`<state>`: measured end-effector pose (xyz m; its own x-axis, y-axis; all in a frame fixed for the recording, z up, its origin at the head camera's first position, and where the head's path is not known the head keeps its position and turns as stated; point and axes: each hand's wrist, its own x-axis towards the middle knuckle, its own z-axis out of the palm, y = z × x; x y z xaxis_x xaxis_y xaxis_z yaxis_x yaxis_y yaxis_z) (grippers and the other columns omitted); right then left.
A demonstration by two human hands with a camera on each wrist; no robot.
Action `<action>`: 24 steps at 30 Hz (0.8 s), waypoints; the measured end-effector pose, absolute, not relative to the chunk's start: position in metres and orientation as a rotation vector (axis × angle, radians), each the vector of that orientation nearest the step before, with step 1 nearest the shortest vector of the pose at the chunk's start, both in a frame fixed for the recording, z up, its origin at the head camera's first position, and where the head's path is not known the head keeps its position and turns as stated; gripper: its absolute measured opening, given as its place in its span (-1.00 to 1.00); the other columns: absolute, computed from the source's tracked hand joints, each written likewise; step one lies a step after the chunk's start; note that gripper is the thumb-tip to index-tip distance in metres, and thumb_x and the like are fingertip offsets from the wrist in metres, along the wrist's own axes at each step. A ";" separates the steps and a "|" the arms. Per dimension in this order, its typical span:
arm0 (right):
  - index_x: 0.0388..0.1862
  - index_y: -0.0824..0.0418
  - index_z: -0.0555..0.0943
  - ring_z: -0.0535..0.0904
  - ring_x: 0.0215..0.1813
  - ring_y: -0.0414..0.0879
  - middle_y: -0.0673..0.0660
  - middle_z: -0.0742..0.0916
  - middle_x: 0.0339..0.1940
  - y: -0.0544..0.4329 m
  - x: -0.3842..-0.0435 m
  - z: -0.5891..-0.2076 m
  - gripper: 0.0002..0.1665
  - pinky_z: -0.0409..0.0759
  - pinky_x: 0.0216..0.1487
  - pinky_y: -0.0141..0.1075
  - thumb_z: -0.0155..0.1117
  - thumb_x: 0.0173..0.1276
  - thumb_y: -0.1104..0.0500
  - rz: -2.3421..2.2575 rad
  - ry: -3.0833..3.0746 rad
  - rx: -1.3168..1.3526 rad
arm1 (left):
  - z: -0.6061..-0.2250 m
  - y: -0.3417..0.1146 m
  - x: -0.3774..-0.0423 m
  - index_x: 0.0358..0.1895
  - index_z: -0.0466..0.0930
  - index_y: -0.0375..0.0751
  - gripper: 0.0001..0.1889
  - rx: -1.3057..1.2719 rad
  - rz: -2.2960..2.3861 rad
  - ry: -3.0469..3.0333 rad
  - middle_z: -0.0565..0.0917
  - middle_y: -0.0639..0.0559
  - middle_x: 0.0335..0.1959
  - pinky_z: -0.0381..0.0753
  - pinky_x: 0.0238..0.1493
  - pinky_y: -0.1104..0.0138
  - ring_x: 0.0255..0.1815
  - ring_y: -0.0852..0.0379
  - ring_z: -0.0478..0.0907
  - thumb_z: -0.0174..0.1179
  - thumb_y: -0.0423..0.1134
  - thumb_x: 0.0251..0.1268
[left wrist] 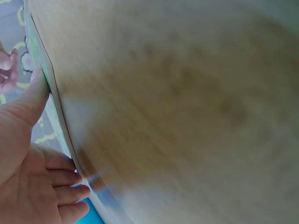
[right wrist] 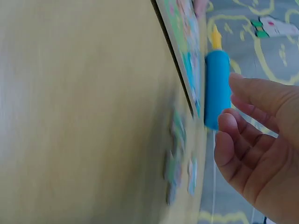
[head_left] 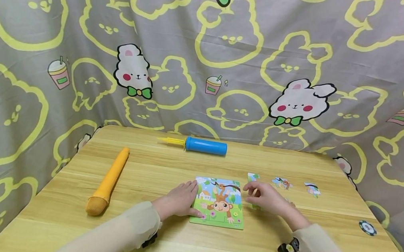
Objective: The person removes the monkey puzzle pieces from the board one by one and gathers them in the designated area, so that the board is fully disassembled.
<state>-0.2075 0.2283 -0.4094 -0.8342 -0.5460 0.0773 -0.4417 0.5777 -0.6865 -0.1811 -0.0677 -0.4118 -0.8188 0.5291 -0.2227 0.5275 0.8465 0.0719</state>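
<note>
Puzzle [head_left: 218, 208] agst L fingers [left wrist: 70, 193]

The head view is bright, its shadows soft; puzzle pieces [right wrist: 178, 132] blur in the right wrist view.

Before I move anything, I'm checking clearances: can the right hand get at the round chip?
Probably yes: the right hand looks empty, and the chip lies uncovered on the table, with nothing tall visible between them.
</note>
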 end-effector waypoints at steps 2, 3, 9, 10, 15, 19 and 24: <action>-0.14 0.29 0.55 0.39 -0.51 -0.20 0.05 0.55 -0.35 0.222 -0.207 -0.413 -0.76 0.45 -0.53 -0.36 0.30 0.20 0.29 -1.067 2.651 -0.867 | -0.412 -0.068 -0.181 0.37 0.09 -0.42 0.01 0.813 0.010 2.790 0.09 -0.25 0.39 0.10 0.32 0.13 0.37 -0.12 0.06 0.01 0.37 0.07; -0.13 0.28 0.55 0.39 -0.50 -0.20 0.06 0.55 -0.32 0.219 -0.206 -0.415 -0.75 0.45 -0.51 -0.36 0.30 0.20 0.29 -1.052 2.645 -0.876 | -0.412 -0.068 -0.181 0.37 0.09 -0.42 0.01 0.813 0.010 2.790 0.09 -0.25 0.39 0.10 0.32 0.13 0.37 -0.12 0.06 0.01 0.37 0.07; -0.07 0.24 0.53 0.35 -0.47 -0.20 0.05 0.49 -0.32 0.205 -0.202 -0.420 -0.66 0.38 -0.44 -0.35 0.35 0.16 0.24 -0.937 2.653 -0.918 | -0.413 -0.068 -0.181 0.37 0.08 -0.43 0.01 0.810 0.014 2.788 0.08 -0.25 0.40 0.10 0.33 0.13 0.38 -0.12 0.05 0.01 0.37 0.07; -0.06 0.24 0.53 0.33 -0.47 -0.20 0.05 0.48 -0.34 0.204 -0.201 -0.421 -0.64 0.36 -0.45 -0.35 0.36 0.16 0.23 -0.920 2.660 -0.926 | -0.413 -0.068 -0.181 0.37 0.08 -0.43 0.01 0.808 0.014 2.788 0.08 -0.25 0.40 0.10 0.33 0.13 0.38 -0.12 0.05 0.01 0.37 0.07; -0.02 0.26 0.52 0.30 -0.50 -0.24 0.04 0.46 -0.36 0.199 -0.200 -0.422 -0.59 0.34 -0.49 -0.37 0.37 0.14 0.21 -0.858 2.680 -0.968 | -0.412 -0.068 -0.181 0.37 0.08 -0.42 0.01 0.803 0.015 2.788 0.08 -0.25 0.40 0.10 0.33 0.13 0.38 -0.12 0.05 0.02 0.37 0.07; 0.01 0.26 0.50 0.31 -0.49 -0.24 0.03 0.46 -0.31 0.196 -0.199 -0.423 -0.56 0.35 -0.49 -0.39 0.37 0.14 0.22 -0.806 2.696 -0.991 | -0.412 -0.068 -0.181 0.37 0.08 -0.42 0.01 0.799 0.017 2.785 0.09 -0.25 0.40 0.10 0.33 0.13 0.38 -0.12 0.05 0.02 0.36 0.07; 0.06 0.25 0.48 0.35 -0.43 -0.16 0.05 0.47 -0.22 0.193 -0.199 -0.423 -0.51 0.37 -0.44 -0.36 0.37 0.14 0.23 -0.749 2.705 -0.985 | -0.411 -0.068 -0.181 0.37 0.07 -0.42 0.01 0.798 0.017 2.781 0.07 -0.25 0.40 0.09 0.33 0.14 0.38 -0.11 0.04 0.01 0.36 0.07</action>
